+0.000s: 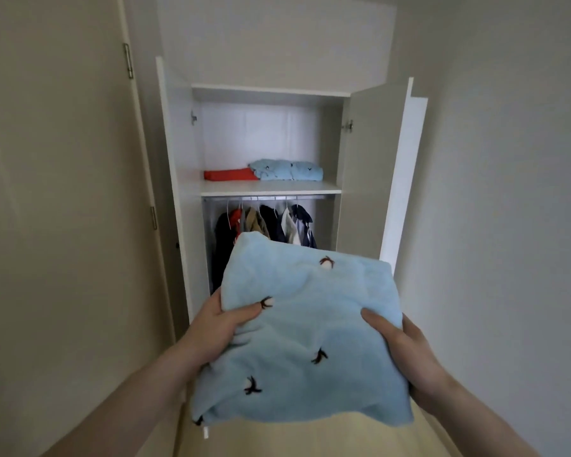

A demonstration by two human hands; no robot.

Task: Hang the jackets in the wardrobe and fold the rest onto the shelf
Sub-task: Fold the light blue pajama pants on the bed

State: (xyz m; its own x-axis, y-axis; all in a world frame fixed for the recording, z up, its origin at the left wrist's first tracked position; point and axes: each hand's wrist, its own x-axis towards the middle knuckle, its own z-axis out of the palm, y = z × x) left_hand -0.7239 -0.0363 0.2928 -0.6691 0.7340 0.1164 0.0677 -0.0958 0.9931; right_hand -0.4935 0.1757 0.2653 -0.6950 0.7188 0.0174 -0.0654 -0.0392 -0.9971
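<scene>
Open wardrobe [178, 159] ahead, 2 folded garments [264, 171] shelved, both hands [218, 328] gripping blue fleece [304, 341].

plain pale walls [508, 192] close in a narrow space. a cream door [63, 192] with metal hinges [128, 61] stands on the left. light wood floor [310, 440] shows at the bottom. the light is soft and dim.
</scene>
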